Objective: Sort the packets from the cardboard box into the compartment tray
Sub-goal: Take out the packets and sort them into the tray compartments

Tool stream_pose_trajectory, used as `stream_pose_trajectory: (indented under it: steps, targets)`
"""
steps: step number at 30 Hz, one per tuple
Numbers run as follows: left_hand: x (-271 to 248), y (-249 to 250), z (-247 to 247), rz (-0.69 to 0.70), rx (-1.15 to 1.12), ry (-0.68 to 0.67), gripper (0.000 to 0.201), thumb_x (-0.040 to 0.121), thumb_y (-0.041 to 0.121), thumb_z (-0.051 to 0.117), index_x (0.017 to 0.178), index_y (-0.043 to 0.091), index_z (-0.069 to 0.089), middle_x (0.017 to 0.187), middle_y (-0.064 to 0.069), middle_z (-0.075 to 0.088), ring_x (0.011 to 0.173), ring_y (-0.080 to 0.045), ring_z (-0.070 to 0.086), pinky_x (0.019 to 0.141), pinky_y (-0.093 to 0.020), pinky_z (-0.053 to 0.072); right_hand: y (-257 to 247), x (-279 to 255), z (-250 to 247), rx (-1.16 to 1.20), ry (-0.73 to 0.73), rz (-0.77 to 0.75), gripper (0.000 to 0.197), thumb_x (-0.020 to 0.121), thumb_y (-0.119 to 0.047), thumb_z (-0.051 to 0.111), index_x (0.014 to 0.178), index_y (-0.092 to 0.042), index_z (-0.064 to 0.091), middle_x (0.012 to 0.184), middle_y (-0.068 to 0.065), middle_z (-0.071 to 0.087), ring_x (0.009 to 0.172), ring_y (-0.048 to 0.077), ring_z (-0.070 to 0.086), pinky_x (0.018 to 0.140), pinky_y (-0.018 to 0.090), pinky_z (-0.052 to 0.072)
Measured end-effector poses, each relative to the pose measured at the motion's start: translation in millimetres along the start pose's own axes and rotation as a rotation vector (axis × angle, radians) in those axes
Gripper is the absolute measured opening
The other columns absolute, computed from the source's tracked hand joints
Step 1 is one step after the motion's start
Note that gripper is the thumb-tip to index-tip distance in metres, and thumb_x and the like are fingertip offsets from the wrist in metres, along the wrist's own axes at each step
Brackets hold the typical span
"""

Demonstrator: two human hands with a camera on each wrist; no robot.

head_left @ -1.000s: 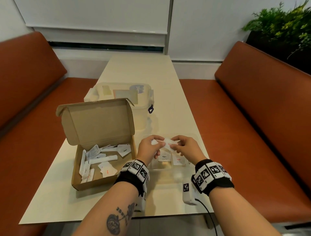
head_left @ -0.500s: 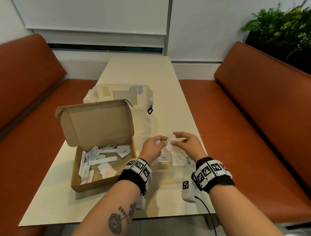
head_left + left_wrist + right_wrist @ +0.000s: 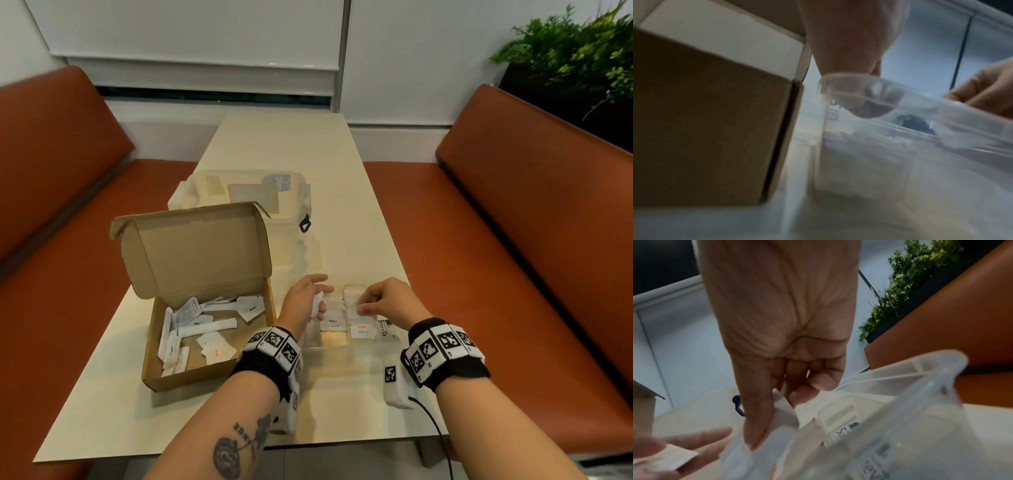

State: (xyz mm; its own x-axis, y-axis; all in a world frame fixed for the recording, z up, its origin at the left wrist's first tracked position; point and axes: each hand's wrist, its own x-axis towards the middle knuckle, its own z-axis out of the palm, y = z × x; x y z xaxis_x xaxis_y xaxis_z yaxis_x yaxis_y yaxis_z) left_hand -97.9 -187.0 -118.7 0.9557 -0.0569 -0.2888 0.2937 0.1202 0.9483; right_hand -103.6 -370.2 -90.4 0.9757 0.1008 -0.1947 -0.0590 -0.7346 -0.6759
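An open cardboard box [image 3: 191, 380] on the left of the table holds several white packets [image 3: 205, 329]. Right of it sits the clear compartment tray [image 3: 331, 340], with pepper, salt and Stevia [image 3: 385, 329] packets lying in its compartments. My left hand [image 3: 318, 305] hovers at the tray's left end and pinches a small white packet [image 3: 674, 459]. Over the middle compartment, my right hand [image 3: 363, 307] pinches another white packet [image 3: 786, 413] between thumb and fingers. The left wrist view shows the box wall [image 3: 705, 121] and the tray rim [image 3: 900, 100] close together.
A clear lidded plastic container [image 3: 246, 192] stands right behind the box and tray. Orange benches [image 3: 513, 240] flank the table on both sides, and a plant [image 3: 575, 51] sits at the far right. The table's front edge is just under my forearms.
My hands, which held the packets together above the tray, have parted and dropped lower. Each now holds its own packet, the right one down over the middle compartment.
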Motion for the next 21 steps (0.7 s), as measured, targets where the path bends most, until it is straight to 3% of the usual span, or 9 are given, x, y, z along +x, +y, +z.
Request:
stream_pose_trajectory:
  steps: [6, 9, 14, 21]
  targets:
    - [3, 2, 0, -0.066, -0.195, 0.027, 0.041, 0.089, -0.009, 0.027, 0.120, 0.002, 0.052, 0.097, -0.019, 0.061, 0.058, -0.023, 0.055, 0.050, -0.027, 0.050, 5, 1, 7, -0.119, -0.072, 0.071, 0.006, 0.072, -0.018, 0.080, 0.073, -0.019, 0.074, 0.066, -0.011, 0.064, 0.065, 0.003, 0.057, 0.057, 0.014, 0.040]
    - [4, 2, -1, -0.065, -0.224, 0.032, 0.045, 0.088, -0.013, 0.027, 0.121, 0.004, 0.052, 0.096, -0.019, 0.060, 0.066, -0.026, 0.061, 0.057, -0.028, 0.054, 10, 1, 13, -0.174, -0.045, 0.096, 0.008, 0.069, -0.023, 0.083, 0.072, -0.021, 0.075, 0.064, -0.012, 0.062, 0.062, 0.000, 0.054, 0.053, 0.014, 0.035]
    - [3, -2, -3, -0.040, -0.172, 0.010, 0.049, 0.089, -0.013, 0.027, 0.127, 0.007, 0.052, 0.108, -0.018, 0.060, 0.091, -0.029, 0.065, 0.081, -0.030, 0.054, 18, 1, 20, -0.235, -0.051, 0.105, 0.013, 0.068, -0.023, 0.083, 0.065, -0.020, 0.072, 0.071, -0.008, 0.065, 0.065, 0.008, 0.059, 0.055, 0.017, 0.040]
    - [2, -1, -2, -0.052, -0.174, 0.007, 0.052, 0.088, -0.015, 0.027, 0.129, 0.006, 0.052, 0.109, -0.018, 0.060, 0.102, -0.031, 0.063, 0.090, -0.032, 0.050, 15, 2, 27, -0.287, -0.042, 0.044, 0.036, 0.067, -0.014, 0.081, 0.060, -0.020, 0.046, 0.063, -0.006, 0.053, 0.056, 0.008, 0.047, 0.055, 0.021, 0.037]
